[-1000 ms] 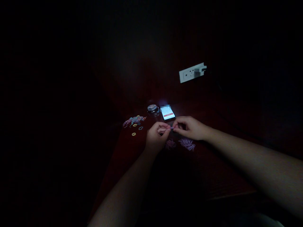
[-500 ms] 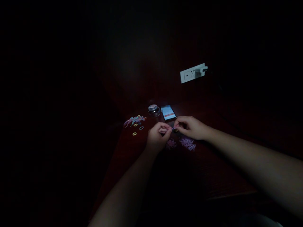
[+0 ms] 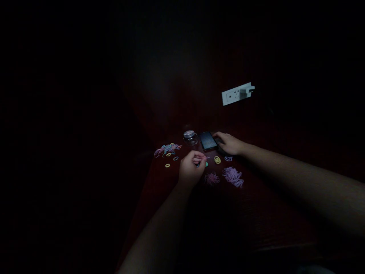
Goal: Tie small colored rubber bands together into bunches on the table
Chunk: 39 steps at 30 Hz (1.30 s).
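Note:
My left hand (image 3: pixel 192 166) is closed in a pinch on a small purple elastic band (image 3: pixel 208 157), whose end sticks out past the fingertips. My right hand (image 3: pixel 230 144) lies at the right edge of a phone (image 3: pixel 208 141), thumb and fingers apart; whether it touches the phone is hard to tell. The phone's screen is dim. Below the hands lie a pink pile of elastic bands (image 3: pixel 211 178) and a larger purple pile (image 3: pixel 233 177). Yellow bands (image 3: pixel 217 160) and a few bluish-purple bands (image 3: pixel 228 158) sit between the hands; a green band (image 3: pixel 207 164) is partly hidden by my left fingers.
A mixed-colour heap of elastic bands (image 3: pixel 167 149) lies on the left of the dark red table (image 3: pixel 159 190), with loose bands (image 3: pixel 167 165) in front. A clear lidded jar (image 3: pixel 190 138) stands left of the phone. A socket (image 3: pixel 237 94) with a plug is on the wall.
My right hand has let go of the purple band and moved back to the phone's right side. The phone's screen has gone from bright to dim. My left hand keeps its pinch.

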Motion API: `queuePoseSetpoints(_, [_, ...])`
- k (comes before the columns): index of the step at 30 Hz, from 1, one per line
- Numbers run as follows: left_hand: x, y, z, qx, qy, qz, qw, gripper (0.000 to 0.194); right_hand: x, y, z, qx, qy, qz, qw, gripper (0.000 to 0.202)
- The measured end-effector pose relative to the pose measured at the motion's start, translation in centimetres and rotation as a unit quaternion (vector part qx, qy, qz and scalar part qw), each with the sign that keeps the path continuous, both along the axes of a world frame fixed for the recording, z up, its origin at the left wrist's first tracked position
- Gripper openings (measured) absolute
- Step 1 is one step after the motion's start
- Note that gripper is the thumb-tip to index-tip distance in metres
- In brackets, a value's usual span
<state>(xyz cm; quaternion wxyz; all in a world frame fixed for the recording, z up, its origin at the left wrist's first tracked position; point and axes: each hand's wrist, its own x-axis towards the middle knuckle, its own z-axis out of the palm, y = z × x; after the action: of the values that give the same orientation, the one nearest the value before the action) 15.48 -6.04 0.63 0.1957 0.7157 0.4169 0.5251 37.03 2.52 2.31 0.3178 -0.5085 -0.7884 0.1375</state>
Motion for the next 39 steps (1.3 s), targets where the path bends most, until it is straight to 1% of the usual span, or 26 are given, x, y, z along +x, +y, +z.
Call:
queuePoseSetpoints(3, [0.1,-0.2,0.0,0.014,0.022,0.002,1.000,0.005,-1.6,2.3,0.3,-0.016,-0.032,-0.015,0.999,0.047])
queuePoseSetpoints(6, [0.2,-0.4,0.1,0.020,0.034,0.000,0.999,0.005,-2.6,4.0,0.4,-0.022,-0.047,-0.028,0.998,0.044])
queuePoseSetpoints(8, [0.3,-0.4,0.1,0.022,0.035,0.004,0.999,0.005,-2.7,4.5,0.6,-0.015,-0.043,-0.028,0.999,0.042])
queuePoseSetpoints(10, [0.3,-0.4,0.2,0.026,0.036,0.006,0.999,0.005,-2.4,4.4,1.1,0.010,-0.025,-0.023,0.999,0.043])
queuePoseSetpoints(13, [0.3,-0.4,0.4,0.041,0.040,0.009,0.998,0.005,-1.4,2.8,2.2,0.061,0.035,-0.024,0.997,0.043])
queuePoseSetpoints(14, [0.4,-0.5,0.4,0.046,0.041,0.010,0.998,0.005,-1.1,1.8,2.6,0.062,0.080,-0.010,0.995,0.040])
queuePoseSetpoints(15, [0.4,-0.5,0.5,0.050,0.040,0.012,0.998,0.006,-0.9,0.7,3.0,0.046,0.118,0.004,0.992,0.036])
queuePoseSetpoints(16, [0.5,-0.6,0.5,0.053,0.039,0.011,0.998,0.006,-0.7,-0.6,3.3,0.018,0.132,0.025,0.991,0.033])
queuePoseSetpoints(19, [0.7,-0.9,0.7,0.063,0.034,0.000,0.997,0.007,-0.5,-4.8,3.7,-0.035,0.113,0.077,0.990,0.021])
queuePoseSetpoints(20, [0.8,-1.1,0.8,0.064,0.032,-0.007,0.997,0.007,-0.6,-6.2,3.6,-0.063,0.093,0.089,0.990,0.022])
queuePoseSetpoints(22, [1.1,-1.5,1.0,0.060,0.027,-0.025,0.998,0.008,-0.7,-8.3,3.1,-0.102,0.068,0.116,0.986,0.026])
queuePoseSetpoints(24, [1.3,-1.9,1.2,0.050,0.024,-0.044,0.997,0.007,-0.7,-9.6,2.3,-0.106,0.075,0.148,0.981,0.027])
queuePoseSetpoints(27, [1.5,-2.2,1.3,0.036,0.022,-0.065,0.997,0.007,-0.7,-10.3,1.1,-0.091,0.097,0.156,0.979,0.022])
queuePoseSetpoints(30, [1.5,-2.3,1.3,0.022,0.022,-0.072,0.997,0.007,-0.9,-10.4,0.5,-0.070,0.104,0.152,0.980,0.022])
queuePoseSetpoints(35, [1.4,-2.1,1.2,0.010,0.021,-0.080,0.997,0.008,-1.2,-10.5,0.5,-0.030,0.118,0.150,0.981,0.021])
queuePoseSetpoints(39, [1.4,-2.1,1.0,0.000,0.024,-0.087,0.996,0.008,-1.2,-10.6,0.4,-0.025,0.126,0.143,0.981,0.020])
